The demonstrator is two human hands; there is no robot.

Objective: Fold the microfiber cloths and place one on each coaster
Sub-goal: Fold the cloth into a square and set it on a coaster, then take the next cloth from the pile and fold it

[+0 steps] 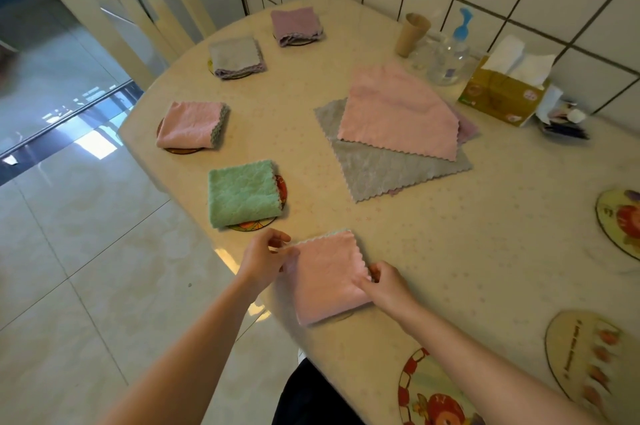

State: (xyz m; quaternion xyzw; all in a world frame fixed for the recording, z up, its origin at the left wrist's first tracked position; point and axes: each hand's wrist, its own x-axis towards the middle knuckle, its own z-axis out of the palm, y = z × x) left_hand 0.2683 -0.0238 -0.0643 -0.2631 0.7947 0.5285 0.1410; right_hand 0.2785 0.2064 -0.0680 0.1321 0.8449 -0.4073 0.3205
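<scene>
Folded pink cloth [329, 277] pinched by both hands, green cloth [242, 197] beside; unfolded pile [398, 133] beyond

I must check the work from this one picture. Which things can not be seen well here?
Head view:
- Any coaster under the pink cloth between left hand and right hand: the cloth hides it.
- Cloths under the flat pink cloth and grey cloth: only edges show, number unclear.
- Plate: cut by right edge.
- Small items beside tissue box: blurred.
</scene>
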